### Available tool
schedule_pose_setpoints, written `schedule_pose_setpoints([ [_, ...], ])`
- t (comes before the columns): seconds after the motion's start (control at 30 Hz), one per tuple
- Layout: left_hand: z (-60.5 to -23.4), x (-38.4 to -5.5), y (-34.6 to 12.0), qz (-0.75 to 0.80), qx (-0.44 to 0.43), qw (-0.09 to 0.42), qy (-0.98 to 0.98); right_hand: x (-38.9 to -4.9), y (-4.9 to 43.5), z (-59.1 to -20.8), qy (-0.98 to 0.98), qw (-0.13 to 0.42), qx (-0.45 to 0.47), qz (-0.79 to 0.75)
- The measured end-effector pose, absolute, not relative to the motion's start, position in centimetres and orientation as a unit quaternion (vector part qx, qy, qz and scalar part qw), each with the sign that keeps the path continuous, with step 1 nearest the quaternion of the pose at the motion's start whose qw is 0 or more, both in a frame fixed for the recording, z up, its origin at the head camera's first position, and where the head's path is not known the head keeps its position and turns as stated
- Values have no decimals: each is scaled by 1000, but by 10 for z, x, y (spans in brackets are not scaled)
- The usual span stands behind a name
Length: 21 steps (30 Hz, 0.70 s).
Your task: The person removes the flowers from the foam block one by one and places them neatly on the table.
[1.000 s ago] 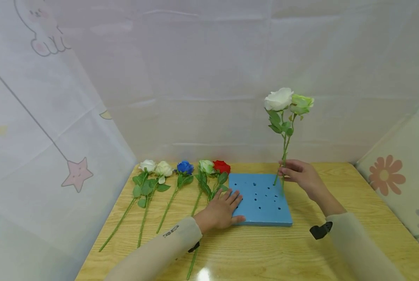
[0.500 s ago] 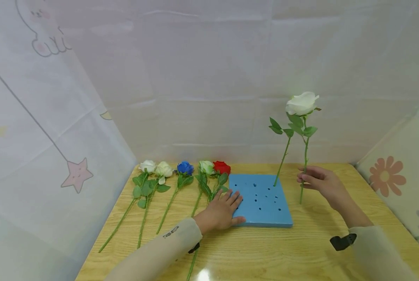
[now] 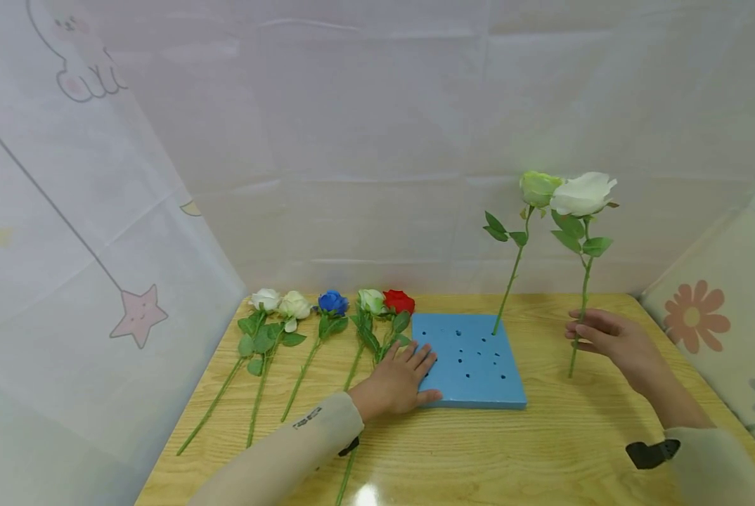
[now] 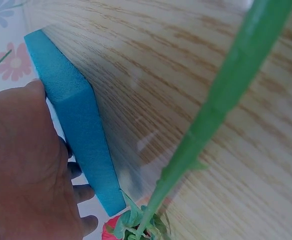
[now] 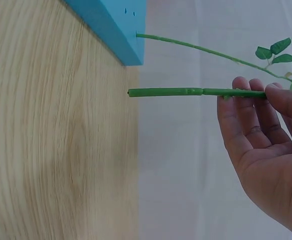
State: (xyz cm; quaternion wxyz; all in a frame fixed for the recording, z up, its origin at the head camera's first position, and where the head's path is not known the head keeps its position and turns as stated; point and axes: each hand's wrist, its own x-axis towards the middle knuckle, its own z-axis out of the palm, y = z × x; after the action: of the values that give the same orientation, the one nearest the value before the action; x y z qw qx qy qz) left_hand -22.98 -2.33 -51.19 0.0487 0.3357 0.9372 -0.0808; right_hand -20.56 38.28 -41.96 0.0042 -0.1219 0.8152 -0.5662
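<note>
My right hand pinches the green stem of a white rose and holds it upright, right of the blue foam board. In the right wrist view the lower end of that stem hangs free. Spread flat, my left hand rests on the board's left edge; the left wrist view shows its fingers along the board's far side. A light green rose stands in a hole near the board's back right corner, leaning slightly right. Several small holes dot the board's top.
Left of the board, several roses lie on the wooden table: a white one, a cream one, a blue one, a pale green one and a red one. A patterned cloth hangs behind.
My right hand has carried the white rose to the right, from beside the standing light green rose to beyond the board's right edge. The left hand has stayed put.
</note>
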Motion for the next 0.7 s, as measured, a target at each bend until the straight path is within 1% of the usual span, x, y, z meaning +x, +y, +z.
schedule_pose_setpoints([
  [0.3, -509, -229, -24, -76, 335, 52, 938, -195, 405, -421, 799, -2, -131, -588],
  [0.7, -509, -227, -22, -80, 333, 59, 938, -191, 421, -434, 784, 24, -116, -609],
])
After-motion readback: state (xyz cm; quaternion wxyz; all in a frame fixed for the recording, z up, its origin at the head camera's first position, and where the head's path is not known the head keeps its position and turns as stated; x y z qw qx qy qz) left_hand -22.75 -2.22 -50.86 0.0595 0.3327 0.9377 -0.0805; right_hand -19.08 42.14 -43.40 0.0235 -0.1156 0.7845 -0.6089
